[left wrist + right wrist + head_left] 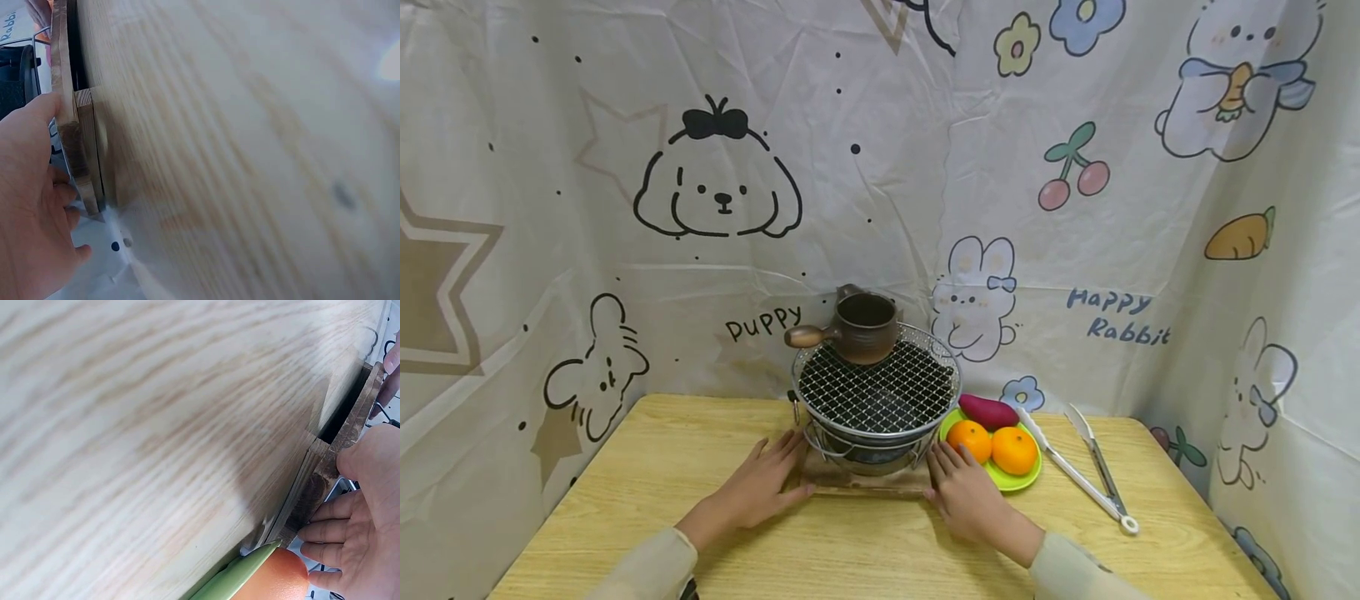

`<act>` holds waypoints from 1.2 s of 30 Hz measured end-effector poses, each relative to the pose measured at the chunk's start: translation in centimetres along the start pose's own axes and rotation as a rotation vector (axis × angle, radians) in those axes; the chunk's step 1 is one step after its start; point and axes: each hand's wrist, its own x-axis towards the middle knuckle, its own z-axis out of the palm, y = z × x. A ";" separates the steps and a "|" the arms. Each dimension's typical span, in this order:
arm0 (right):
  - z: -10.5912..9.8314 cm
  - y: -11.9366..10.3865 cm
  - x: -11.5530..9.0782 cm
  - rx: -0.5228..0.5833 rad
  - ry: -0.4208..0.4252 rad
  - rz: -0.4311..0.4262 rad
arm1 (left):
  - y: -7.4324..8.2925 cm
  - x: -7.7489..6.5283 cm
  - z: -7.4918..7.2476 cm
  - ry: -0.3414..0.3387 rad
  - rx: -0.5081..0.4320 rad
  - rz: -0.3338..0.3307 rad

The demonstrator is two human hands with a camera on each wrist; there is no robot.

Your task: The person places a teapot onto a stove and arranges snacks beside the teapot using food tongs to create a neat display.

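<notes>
A round tabletop grill with a wire mesh (887,400) stands on a brown wooden board (868,482). On the back left of the mesh sits a dark clay pot (867,333), its wooden handle pointing left. My left hand (765,483) touches the board's left side, thumb at the front edge. At the right side lies my right hand (966,492), its fingers extended along the edge, close to an orange (968,442). Both wrist views show the board (74,144) from its edge, with a wooden strip beneath it against the table.
Right of the grill, a green plate (1034,468) holds two oranges and a purple sweet potato (988,411). Metal tongs (1078,475) lie spread on the table (700,433) farther right. A printed cloth (880,208) hangs behind and at both sides.
</notes>
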 end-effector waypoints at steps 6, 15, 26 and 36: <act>-0.1 0.0 0.1 -0.010 -0.007 -0.003 | -0.1 0.2 0.2 -0.010 -0.001 -0.004; -0.1 0.0 0.2 -0.015 0.004 -0.012 | 0.0 0.2 -0.3 -0.031 -0.007 -0.003; -0.5 0.2 0.1 0.015 -0.018 -0.014 | -0.2 0.8 -0.3 -0.065 0.000 0.004; -0.6 0.2 0.1 0.023 -0.029 -0.013 | -0.2 0.8 -0.5 -0.075 -0.023 -0.010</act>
